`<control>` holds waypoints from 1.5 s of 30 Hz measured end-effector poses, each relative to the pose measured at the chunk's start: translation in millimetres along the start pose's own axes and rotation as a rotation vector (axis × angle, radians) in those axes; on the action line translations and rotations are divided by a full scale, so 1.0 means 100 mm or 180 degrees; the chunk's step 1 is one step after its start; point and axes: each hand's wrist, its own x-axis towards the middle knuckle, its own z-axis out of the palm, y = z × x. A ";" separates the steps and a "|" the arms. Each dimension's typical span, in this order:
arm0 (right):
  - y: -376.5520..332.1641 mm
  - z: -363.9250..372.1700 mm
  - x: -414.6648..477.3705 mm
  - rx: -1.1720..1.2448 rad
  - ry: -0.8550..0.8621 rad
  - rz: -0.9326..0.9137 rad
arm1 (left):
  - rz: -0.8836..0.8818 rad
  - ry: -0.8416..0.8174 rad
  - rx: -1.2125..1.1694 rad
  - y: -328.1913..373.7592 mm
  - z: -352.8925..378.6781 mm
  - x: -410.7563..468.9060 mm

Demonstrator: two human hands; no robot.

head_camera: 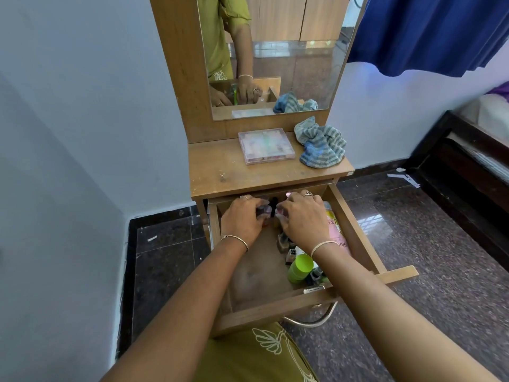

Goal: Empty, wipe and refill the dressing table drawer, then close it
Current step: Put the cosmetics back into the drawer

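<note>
The wooden drawer (355,224) of the dressing table stands pulled out below the tabletop (220,172). Both my hands reach into its far end. My left hand (242,219) curls its fingers round small bottles there. My right hand (301,219) does the same just beside it, and the bottles are mostly hidden under the fingers. Along the drawer's right side lie a green-capped container (300,267), a pink tube (337,232) and several small bottles (286,246). The drawer's left half shows bare wood. A blue striped cloth (321,144) lies crumpled on the tabletop's right.
A clear plastic box (265,146) sits on the tabletop in front of the mirror (275,51). A white wall runs along the left. A dark bed frame (468,172) stands at the right on the polished floor, with a blue curtain (429,31) above. A metal handle (311,321) hangs under the drawer front.
</note>
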 end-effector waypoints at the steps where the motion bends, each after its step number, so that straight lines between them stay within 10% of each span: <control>1: 0.00 0.00 0.00 -0.0017 -0.0009 0.0018 | 0.0006 0.0015 0.0010 -0.01 -0.01 -0.02; 18: 0.10 -0.32 0.35 0.1970 0.0969 0.0965 | 0.0309 0.1132 -0.0078 0.22 -0.48 0.23; 31: 0.04 -0.34 1.08 0.1422 -0.0113 0.1344 | -0.0555 -0.0272 0.0135 0.19 -0.45 0.76; 45: -0.24 -0.44 0.70 0.3693 0.0633 0.2481 | -0.0914 0.0833 -0.1020 0.38 -0.70 0.15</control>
